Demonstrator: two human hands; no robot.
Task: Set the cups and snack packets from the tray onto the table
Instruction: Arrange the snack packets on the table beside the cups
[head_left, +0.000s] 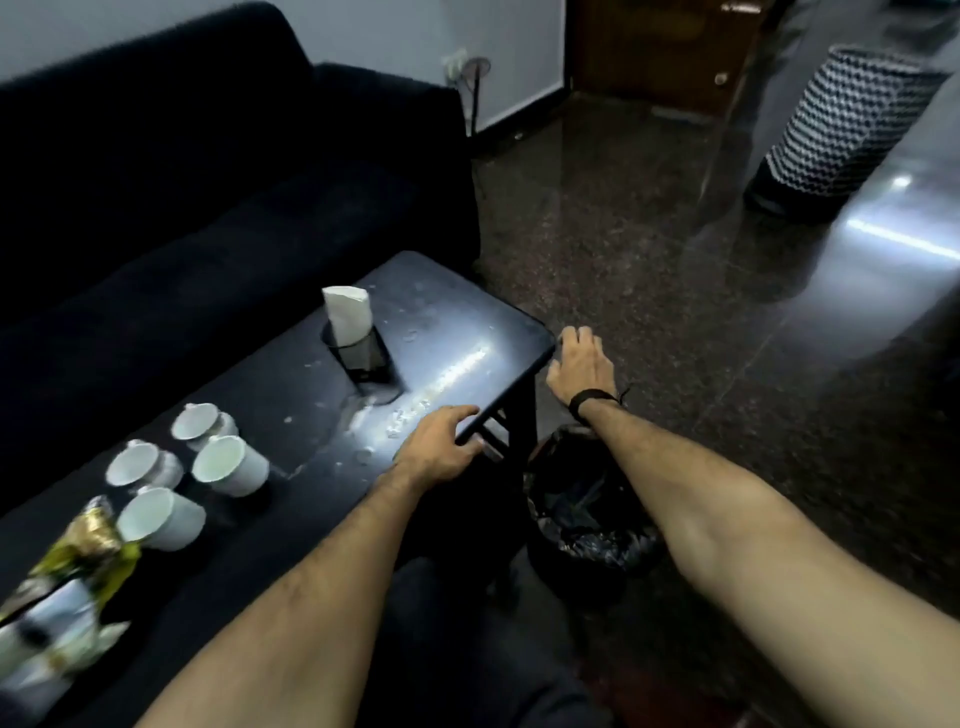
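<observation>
Dark room, white cups, one chequered basket

The bench (467, 332) is glossy black, flecked with pale smears and white glare near its middle. On it, left of the napkin holder (363, 358), which is black with a white napkin (347, 314), stand four white cups (228, 465), one faintly green inside. Further left of the holder, the snack packets (67, 587) are yellow-green, gold and white. Behind the holder, the sofa (208, 182) is deep navy-black against a pale grey wall (415, 31). Right of the holder, the floor (675, 260) is dark speckled stone, the bin (587, 519) has a black liner, the wristband (592, 400) is black, and the basket (841, 119) is black-and-white zigzag.
</observation>
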